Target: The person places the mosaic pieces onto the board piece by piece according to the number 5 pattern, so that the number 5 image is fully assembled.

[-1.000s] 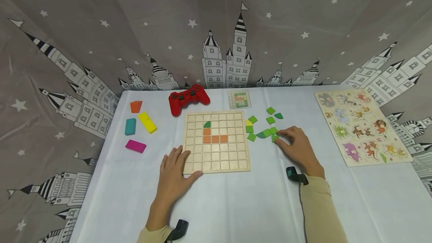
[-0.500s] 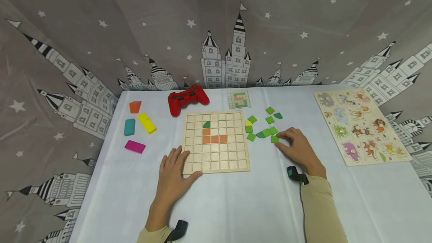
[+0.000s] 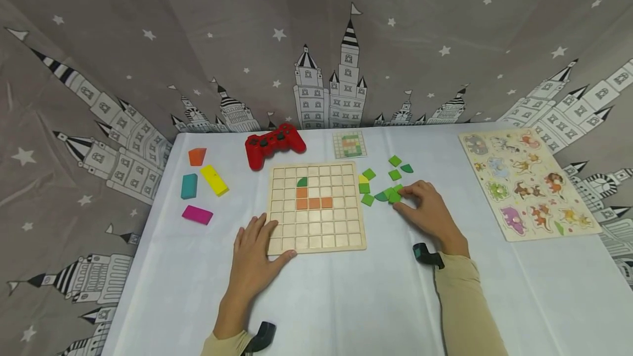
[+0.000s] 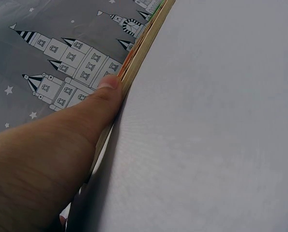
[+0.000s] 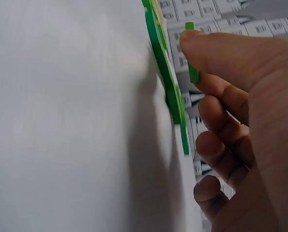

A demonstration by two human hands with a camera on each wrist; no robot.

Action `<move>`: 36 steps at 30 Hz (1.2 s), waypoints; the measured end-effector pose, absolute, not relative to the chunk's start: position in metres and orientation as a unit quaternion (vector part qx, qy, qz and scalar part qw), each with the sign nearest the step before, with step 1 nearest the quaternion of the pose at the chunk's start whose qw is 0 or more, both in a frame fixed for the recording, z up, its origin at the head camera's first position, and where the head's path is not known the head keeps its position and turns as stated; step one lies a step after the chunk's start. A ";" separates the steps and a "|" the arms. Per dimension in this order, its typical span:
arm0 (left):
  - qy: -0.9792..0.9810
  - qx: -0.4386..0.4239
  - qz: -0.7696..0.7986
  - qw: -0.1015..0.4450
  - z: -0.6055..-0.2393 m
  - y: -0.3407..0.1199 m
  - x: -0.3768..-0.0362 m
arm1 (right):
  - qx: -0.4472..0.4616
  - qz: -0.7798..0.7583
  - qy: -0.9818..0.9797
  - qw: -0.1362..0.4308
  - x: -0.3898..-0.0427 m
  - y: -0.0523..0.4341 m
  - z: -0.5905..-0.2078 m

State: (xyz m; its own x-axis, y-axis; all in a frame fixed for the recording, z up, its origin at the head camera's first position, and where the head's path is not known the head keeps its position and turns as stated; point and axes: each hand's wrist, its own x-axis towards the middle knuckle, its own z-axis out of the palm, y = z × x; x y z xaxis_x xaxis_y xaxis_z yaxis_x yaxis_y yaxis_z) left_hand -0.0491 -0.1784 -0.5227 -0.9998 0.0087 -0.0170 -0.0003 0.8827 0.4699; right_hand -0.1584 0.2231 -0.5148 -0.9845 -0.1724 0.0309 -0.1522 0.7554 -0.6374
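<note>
Just right of the board (image 3: 317,207), among the loose green tiles (image 3: 390,177), the right hand (image 3: 426,210) pinches one green tile (image 5: 192,72) between thumb and curled fingers, lifted clear of the others. The left hand (image 3: 254,260) lies flat and open, thumb against the board's near left corner. The tile is on the board's right side, so the right hand is the nearer.

A small square green tile (image 5: 193,72) (thin, flat) sits pinched, lifted just beside the loose green tiles (image 3: 383,188).
</note>
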 end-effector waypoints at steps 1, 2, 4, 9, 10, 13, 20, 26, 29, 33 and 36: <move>0.970 0.002 0.242 0.009 -0.523 -0.179 -0.049 | -0.088 -0.338 0.937 0.012 -0.160 0.220 -0.514; 0.970 0.002 0.242 0.009 -0.523 -0.179 -0.050 | -0.088 -0.340 0.936 0.012 -0.161 0.216 -0.513; 0.971 0.002 0.241 0.008 -0.524 -0.179 -0.050 | -0.093 -0.341 0.935 0.010 -0.164 0.207 -0.511; 0.970 0.002 0.244 0.003 -0.524 -0.180 -0.051 | -0.115 -0.347 0.931 0.015 -0.175 0.178 -0.507; 0.970 0.003 0.244 0.002 -0.524 -0.179 -0.051 | -0.120 -0.348 0.930 0.019 -0.177 0.172 -0.506; 0.969 0.006 0.245 0.000 -0.526 -0.178 -0.051 | -0.140 -0.344 0.928 0.033 -0.183 0.156 -0.505; 0.970 0.003 0.244 0.007 -0.524 -0.178 -0.050 | -0.179 -0.343 0.921 0.052 -0.194 0.116 -0.500; 0.970 -0.002 0.244 0.006 -0.523 -0.179 -0.049 | -0.205 -0.327 0.921 0.056 -0.208 0.082 -0.492; 0.970 0.000 0.244 0.004 -0.523 -0.180 -0.049 | -0.214 -0.317 0.922 0.062 -0.215 0.067 -0.491; 0.970 0.002 0.243 0.001 -0.524 -0.180 -0.049 | -0.224 -0.289 0.928 0.070 -0.221 0.053 -0.494; 0.970 0.004 0.242 0.001 -0.524 -0.179 -0.049 | -0.223 -0.261 0.937 0.071 -0.224 0.046 -0.495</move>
